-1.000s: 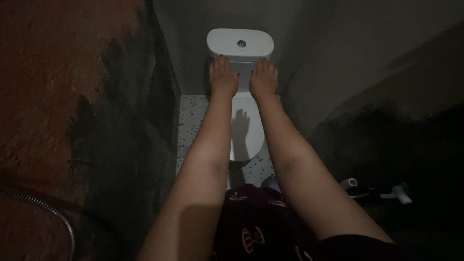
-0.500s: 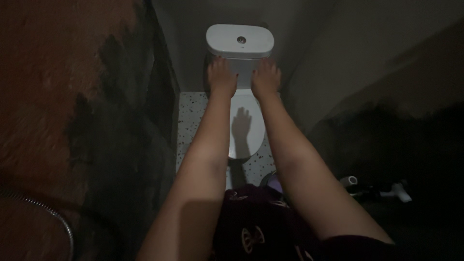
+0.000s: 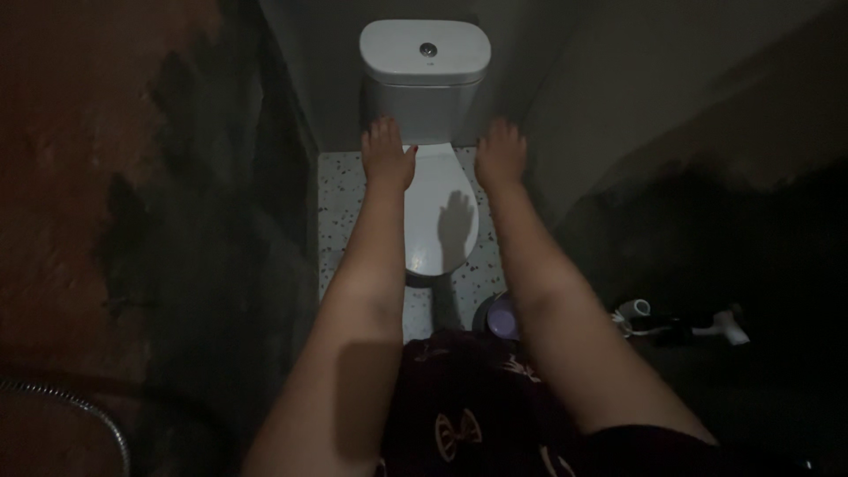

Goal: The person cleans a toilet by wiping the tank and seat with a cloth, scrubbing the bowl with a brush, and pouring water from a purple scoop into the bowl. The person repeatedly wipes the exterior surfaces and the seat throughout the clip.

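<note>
Head view: white toilet [image 3: 439, 212], lid shut, stands in narrow recess; white cistern [image 3: 425, 71] behind it. Left hand [image 3: 387, 157] over lid's left rear corner, right hand [image 3: 501, 156] beside lid's right rear; fingers of both spread wide, holding nothing. Purple round container [image 3: 502, 315] on speckled floor [image 3: 340, 208] right of toilet's front. White sprayer [image 3: 676, 321] farther right. Metal hose [image 3: 66, 408] far left.

I see both arms stretched toward the white toilet [image 3: 437, 208]. My left hand [image 3: 387, 157] hovers open over the closed lid's left edge, just below the cistern [image 3: 425, 75]; my right hand [image 3: 501, 155] is open off the lid's right side. A purple container [image 3: 502, 315] sits by the toilet's near end.
</note>
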